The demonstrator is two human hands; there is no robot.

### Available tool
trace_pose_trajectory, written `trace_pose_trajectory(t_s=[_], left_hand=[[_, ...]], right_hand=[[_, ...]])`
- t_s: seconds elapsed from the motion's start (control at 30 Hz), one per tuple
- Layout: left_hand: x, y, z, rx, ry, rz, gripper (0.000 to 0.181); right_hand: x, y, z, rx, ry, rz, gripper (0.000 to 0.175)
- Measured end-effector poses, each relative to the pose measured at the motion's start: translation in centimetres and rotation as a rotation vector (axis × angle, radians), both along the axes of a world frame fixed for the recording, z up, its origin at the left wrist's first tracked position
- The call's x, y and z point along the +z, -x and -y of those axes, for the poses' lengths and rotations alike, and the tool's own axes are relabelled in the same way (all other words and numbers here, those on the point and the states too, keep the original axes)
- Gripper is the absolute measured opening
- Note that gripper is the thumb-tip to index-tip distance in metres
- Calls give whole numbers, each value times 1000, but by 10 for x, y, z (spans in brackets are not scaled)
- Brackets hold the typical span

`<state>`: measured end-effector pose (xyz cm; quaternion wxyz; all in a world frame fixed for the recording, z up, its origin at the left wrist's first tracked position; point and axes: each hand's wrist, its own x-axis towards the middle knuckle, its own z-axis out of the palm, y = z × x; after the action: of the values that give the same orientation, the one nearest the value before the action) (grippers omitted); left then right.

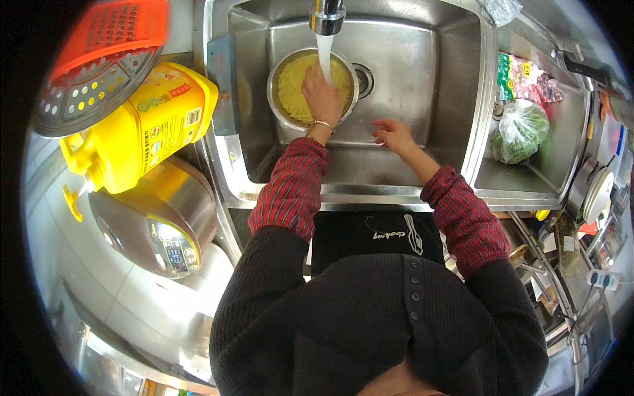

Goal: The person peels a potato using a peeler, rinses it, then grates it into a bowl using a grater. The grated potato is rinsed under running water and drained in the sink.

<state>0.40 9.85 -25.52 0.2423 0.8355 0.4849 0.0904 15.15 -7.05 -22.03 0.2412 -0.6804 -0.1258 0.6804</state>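
Note:
In the large stainless steel sink basin (406, 74) stands a round metal bowl (271, 99). It holds pale yellow shreds (292, 89), likely potato, in water. My left hand (323, 96) reaches into the bowl with its fingers at the shreds; whether it grips any is hidden. A stream of water (324, 57) falls from the faucet (327, 20) beside the fingers of that hand. My right hand (395, 136) hovers over the basin, to the right of the bowl and apart from it, fingers loosely spread and holding nothing. The drain (364, 81) shows partly behind the bowl's right rim.
A smaller basin (525, 185) on the right holds a plastic bag of green vegetables (520, 131) and a printed food packet (520, 76). At left are a yellow jug (168, 114), a red grater (116, 34), a perforated metal plate (94, 96) and an electric cooker (163, 218).

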Motion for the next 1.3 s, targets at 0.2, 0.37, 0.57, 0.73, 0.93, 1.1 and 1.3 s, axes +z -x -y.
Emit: trace_pose_trajectory(t_s=[0.2, 0.37, 0.57, 0.73, 0.93, 1.1, 1.3], left_hand=[[-6, -2, -6, -198, 38, -379, 68], [20, 21, -1, -309, -65, -223, 62], [7, 69, -4, 490, -93, -173, 54], [-25, 108, -18, 955, 424, 95, 44], [-45, 138, -41, 1018, 1201, 360, 38], [-51, 135, -38, 925, 1138, 372, 36], [22, 102, -28, 901, 1060, 552, 25]], right_hand=[[0, 3, -5, -24, -7, -8, 39], [-4, 2, -8, -24, -32, -1, 36], [-7, 2, -21, -139, -82, 48, 34], [5, -4, -22, -129, -79, 95, 34], [21, -22, -9, -132, -66, 109, 35], [29, -35, -1, -154, 3, 146, 34], [66, -46, -27, -329, -297, 276, 28]])
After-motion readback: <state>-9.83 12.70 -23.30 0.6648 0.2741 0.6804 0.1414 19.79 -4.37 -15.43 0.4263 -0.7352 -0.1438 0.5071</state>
